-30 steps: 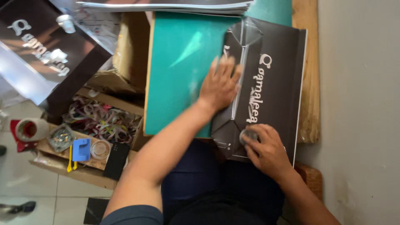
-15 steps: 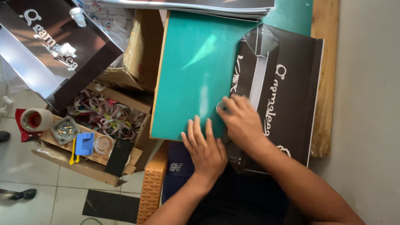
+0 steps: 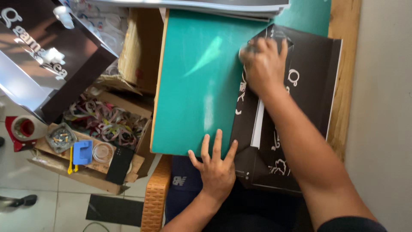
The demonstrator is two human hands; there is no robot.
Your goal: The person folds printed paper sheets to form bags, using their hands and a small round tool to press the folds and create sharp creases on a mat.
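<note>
Two hands are seen: the left hand (image 3: 216, 165) is laid flat, fingers spread, grasping nothing, at the near edge of the green mat (image 3: 197, 81). The right hand (image 3: 262, 64), blurred, is pressed on the black card (image 3: 309, 103); its grip cannot be told. A scrap box (image 3: 103, 124) is set left. The right hand has moved up the fold since earlier.

The right hand (image 3: 262, 64) is blurred, so how its fingers lie on the black folded card (image 3: 300, 129) cannot be told, and hand and forearm hide the card's middle. The left hand (image 3: 216, 167) covers the card's near left corner, by the near edge of the green mat (image 3: 193, 86). The grey sheet stack (image 3: 193, 5) is cut off by the picture's top edge.
</note>
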